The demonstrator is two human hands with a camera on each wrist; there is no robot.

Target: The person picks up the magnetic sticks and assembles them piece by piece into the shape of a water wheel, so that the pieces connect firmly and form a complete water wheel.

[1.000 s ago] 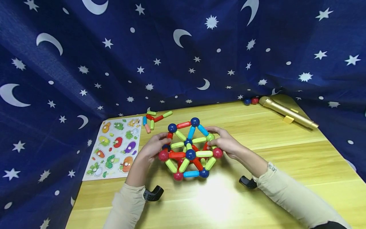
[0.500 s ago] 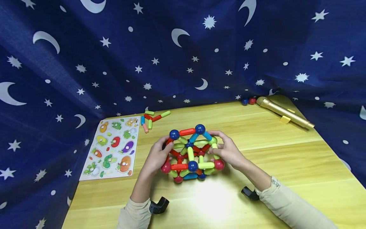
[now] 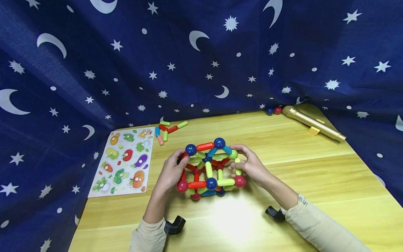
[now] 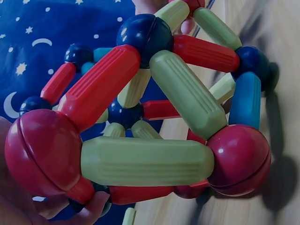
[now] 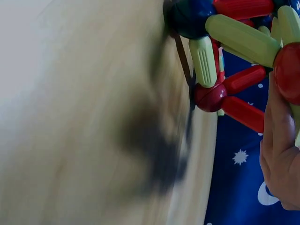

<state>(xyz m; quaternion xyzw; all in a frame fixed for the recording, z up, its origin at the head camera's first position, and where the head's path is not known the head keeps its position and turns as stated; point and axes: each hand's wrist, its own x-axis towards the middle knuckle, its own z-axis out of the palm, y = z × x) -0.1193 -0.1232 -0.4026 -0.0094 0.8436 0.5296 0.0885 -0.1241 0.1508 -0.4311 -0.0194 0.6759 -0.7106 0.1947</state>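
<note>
A magnetic ball-and-rod frame (image 3: 209,170) is between my two hands, over the middle of the table. Red, blue and green balls join its red, light-green and blue rods. My left hand (image 3: 169,172) grips the left side, thumb beside the blue ball (image 3: 190,149). On the right side, my right hand (image 3: 253,166) holds the frame around the green ball (image 3: 233,154) and the rod below it. The left wrist view shows a light-green rod (image 4: 147,161) between two red balls up close. In the right wrist view, fingers (image 5: 276,126) reach up behind a red ball (image 5: 288,72).
A vegetable picture board (image 3: 104,182) lies at the left. Several loose rods (image 3: 165,135) are beside it. Toward the back right are a blue ball (image 3: 269,111), a red ball (image 3: 277,110) and a gold microphone (image 3: 315,123). A starry blue cloth (image 3: 176,42) hangs behind the table.
The frame has tilted in both hands: its top and near balls sit lower in the head view, close over the bottom row. My left thumb has shifted near the upper blue ball.
</note>
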